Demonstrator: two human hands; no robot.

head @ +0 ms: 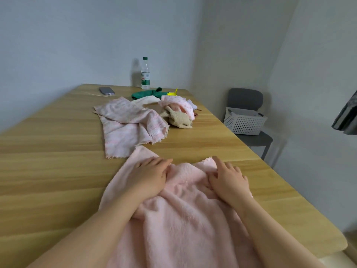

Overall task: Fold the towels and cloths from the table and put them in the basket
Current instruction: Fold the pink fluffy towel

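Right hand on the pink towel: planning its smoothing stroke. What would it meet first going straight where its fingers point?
Beyond the edge of the pink towel the right hand would cross bare table, then probably meet the beige cloth first; depth is uncertain.

Bare table [48, 171] left; cloth pile [146, 113] blocks ahead.

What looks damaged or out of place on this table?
The thin patterned pink towel has a frayed, ragged near edge with loose threads hanging off it. A phone and a water bottle sit at the far end, close to the laundry pile. Nothing looks spilled.
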